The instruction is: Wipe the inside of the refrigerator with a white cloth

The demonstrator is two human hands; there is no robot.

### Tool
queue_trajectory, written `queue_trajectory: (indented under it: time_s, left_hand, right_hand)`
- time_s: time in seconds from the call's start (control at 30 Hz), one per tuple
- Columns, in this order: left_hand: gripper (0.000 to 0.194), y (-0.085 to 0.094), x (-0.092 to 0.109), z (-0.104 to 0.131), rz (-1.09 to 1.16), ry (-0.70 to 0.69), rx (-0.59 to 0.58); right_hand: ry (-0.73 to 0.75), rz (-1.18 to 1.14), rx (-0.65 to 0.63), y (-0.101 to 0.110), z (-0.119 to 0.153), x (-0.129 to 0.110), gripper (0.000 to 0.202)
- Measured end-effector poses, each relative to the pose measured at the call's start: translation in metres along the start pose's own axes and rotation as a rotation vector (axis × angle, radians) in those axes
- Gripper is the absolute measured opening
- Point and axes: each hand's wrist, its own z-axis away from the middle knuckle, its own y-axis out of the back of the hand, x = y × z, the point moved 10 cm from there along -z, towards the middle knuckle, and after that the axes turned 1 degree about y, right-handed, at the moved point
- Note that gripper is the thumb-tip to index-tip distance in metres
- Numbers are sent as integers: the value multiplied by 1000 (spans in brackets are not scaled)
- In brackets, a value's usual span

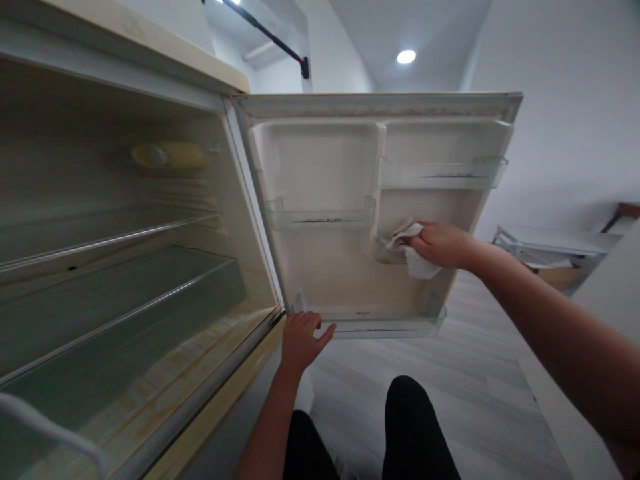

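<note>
My right hand (pixel 443 245) is closed round a crumpled white cloth (pixel 423 263), which lies against a small clear shelf (pixel 389 252) on the inner side of the open fridge door (pixel 340 273). Low on the door, near the hinge, my left hand (pixel 303 337) rests at the end of the bottom clear bin (pixel 380 327). Its thumb is spread from the fingers and nothing is in it. Two more clear bins, the left one (pixel 323 219) and the upper right one (pixel 440 175), are fixed higher on the door.
At the left stands the open fridge compartment with a glass shelf (pixel 100 247), a yellowed lamp cover (pixel 167 155) and stains along its floor. A white hose-like object (pixel 50 427) is at the lower left. A white rack (pixel 550 243) stands at the right, beyond the door.
</note>
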Motion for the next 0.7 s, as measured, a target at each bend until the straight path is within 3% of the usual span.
queue_trajectory:
  time_s: [0.1, 0.2, 0.33, 0.53, 0.7]
  left_hand:
    - [37, 1, 0, -1, 4, 3, 5]
    - [36, 2, 0, -2, 7, 9, 3]
    - [36, 3, 1, -2, 10, 3, 3]
    - [37, 5, -1, 0, 5, -3, 18]
    - [35, 8, -4, 4, -3, -40, 22]
  right_hand:
    - [-58, 192, -95, -5, 14, 26, 49]
    - [-98, 242, -121, -6, 23, 32, 48]
    - [-59, 189, -42, -2, 21, -4, 50]
    - [-182, -43, 146, 15, 8, -59, 74]
    - [-187, -36, 239, 23, 15, -72, 71]
